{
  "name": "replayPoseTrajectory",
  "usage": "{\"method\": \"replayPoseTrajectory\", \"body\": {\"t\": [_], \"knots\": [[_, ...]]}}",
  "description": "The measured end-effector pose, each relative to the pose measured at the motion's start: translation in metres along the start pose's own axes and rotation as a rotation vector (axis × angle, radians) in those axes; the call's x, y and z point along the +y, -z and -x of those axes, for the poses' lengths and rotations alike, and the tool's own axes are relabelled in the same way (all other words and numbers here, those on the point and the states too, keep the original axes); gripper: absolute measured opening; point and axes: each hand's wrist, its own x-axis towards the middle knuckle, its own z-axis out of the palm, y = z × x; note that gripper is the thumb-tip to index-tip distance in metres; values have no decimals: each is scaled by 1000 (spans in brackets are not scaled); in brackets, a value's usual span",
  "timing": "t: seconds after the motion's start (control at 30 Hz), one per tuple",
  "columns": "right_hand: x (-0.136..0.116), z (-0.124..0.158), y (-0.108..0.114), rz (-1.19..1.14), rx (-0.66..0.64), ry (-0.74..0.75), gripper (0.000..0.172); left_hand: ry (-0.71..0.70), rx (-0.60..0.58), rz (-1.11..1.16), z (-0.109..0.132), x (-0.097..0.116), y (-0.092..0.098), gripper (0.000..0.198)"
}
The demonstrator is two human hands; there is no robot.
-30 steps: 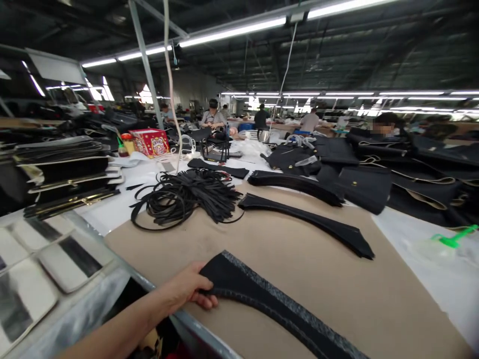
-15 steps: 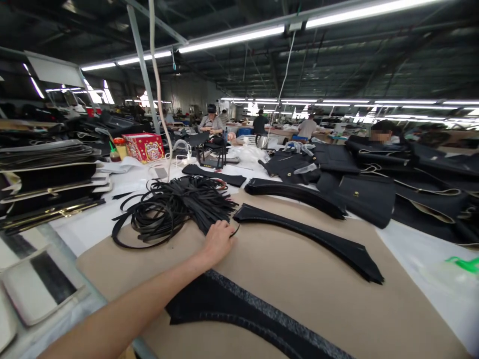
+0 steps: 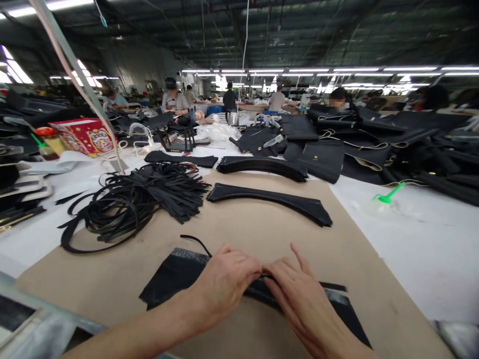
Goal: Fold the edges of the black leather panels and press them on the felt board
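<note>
White surface (image 3: 411,259) w/ brown sheet (image 3: 355,259) atop; on sheet: curved blk stack (image 3: 269,198), nr blk pc (image 3: 168,276), part of blk strap bundle (image 3: 153,192). Green-nozzled btl (image 3: 385,199) R.

Straps (image 3: 138,197): on surface (image 3: 430,249), left of near stack (image 3: 269,194). Far stack (image 3: 258,167): behind near stack. Panel (image 3: 164,281): in front of both stacks.

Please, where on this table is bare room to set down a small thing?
On the brown sheet, between the left hand and the nearer curved black stack; also on the white surface just nearer than the green nozzle. Crowded: left, with black straps; behind, with black bags.
</note>
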Motion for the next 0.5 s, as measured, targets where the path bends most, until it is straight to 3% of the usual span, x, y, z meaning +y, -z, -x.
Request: {"method": "replayPoseTrajectory", "body": {"t": [0.13,0.27,0.37,0.5], "knots": [[6,1,13,-213,-197,-153,30,122,-23,98,8,-11,13,16],[17,15,47,-363,-355,-355,34,283,-85,149,23,-24,41,20],[26,35,67,-436,-384,-496,40,409,-105,106,40,-36,59,26],[41,75,70,-515,-431,-702,44,536,-140,111,68,-60,68,33]]}}
